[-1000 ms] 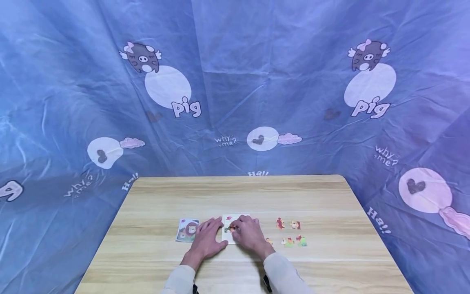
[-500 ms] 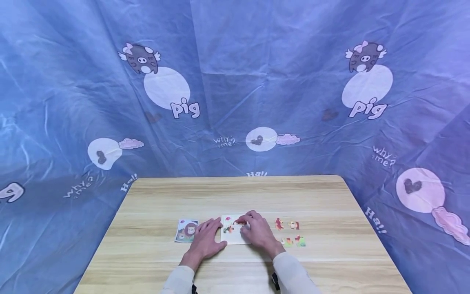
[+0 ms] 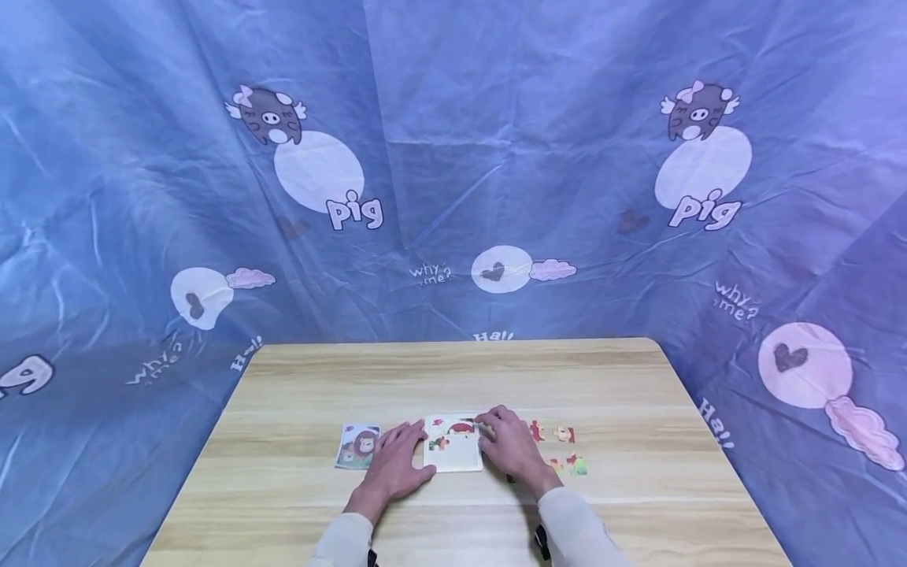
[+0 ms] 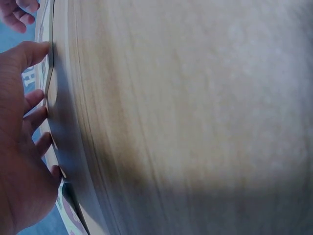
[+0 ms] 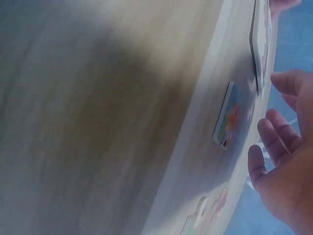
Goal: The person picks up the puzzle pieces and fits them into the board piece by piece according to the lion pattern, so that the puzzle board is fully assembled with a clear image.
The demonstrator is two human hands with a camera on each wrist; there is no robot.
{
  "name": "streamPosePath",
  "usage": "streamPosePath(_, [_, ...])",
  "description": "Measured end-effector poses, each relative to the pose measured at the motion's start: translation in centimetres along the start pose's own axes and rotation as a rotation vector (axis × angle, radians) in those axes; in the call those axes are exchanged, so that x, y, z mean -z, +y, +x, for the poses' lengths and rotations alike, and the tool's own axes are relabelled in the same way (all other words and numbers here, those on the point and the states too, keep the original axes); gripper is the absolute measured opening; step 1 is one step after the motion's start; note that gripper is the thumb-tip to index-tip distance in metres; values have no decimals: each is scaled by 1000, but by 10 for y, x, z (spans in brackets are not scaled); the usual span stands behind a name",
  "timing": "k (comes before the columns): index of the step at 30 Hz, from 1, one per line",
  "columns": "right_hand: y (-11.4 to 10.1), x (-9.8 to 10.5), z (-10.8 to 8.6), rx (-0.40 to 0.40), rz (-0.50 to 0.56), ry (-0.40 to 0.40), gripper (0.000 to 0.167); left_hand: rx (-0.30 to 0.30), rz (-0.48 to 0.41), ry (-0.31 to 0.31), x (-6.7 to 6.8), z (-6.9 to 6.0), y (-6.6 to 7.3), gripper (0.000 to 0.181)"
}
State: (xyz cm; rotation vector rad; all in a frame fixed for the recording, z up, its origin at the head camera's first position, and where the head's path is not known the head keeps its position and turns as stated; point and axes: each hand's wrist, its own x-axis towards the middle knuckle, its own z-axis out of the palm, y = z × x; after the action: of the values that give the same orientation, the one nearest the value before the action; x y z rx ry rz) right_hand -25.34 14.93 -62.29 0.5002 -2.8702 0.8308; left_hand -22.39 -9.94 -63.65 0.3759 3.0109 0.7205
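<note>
A white board lies on the table, with a red piece at its upper right and a green-orange piece at its left. My left hand rests with spread fingers, thumb and fingertips at the board's left and lower-left edge. At the board's right side, my right hand hovers with bent, relaxed fingers holding nothing. Its fingertips are close to the board's upper right corner. In the right wrist view, a colourful puzzle piece lies on the table below the palm.
Left of the board, partly behind my left hand, is a lion picture card. Several loose pieces lie to the right, among them a red one, an orange one and a green one. A patterned blue cloth hangs behind the table.
My right hand has moved right, off the middle of the board, and let go of the red piece, which now lies uncovered at the upper right. The left hand has stayed in place.
</note>
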Motion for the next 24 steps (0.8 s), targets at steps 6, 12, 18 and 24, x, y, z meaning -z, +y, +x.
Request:
streamPosePath(6, [7, 4, -3, -28, 1, 9, 33, -11, 12, 9, 0, -2, -1, 56])
streamPosePath(12, [18, 11, -4, -74, -24, 3, 34, -4, 9, 14, -2, 0, -1, 56])
streamPosePath(18, [26, 16, -6, -93, -45, 10, 35, -1, 1, 16, -2, 0, -1, 57])
streamPosePath(24, [36, 18, -10, -107, -70, 31, 38, 5, 0, 13, -2, 1, -2, 57])
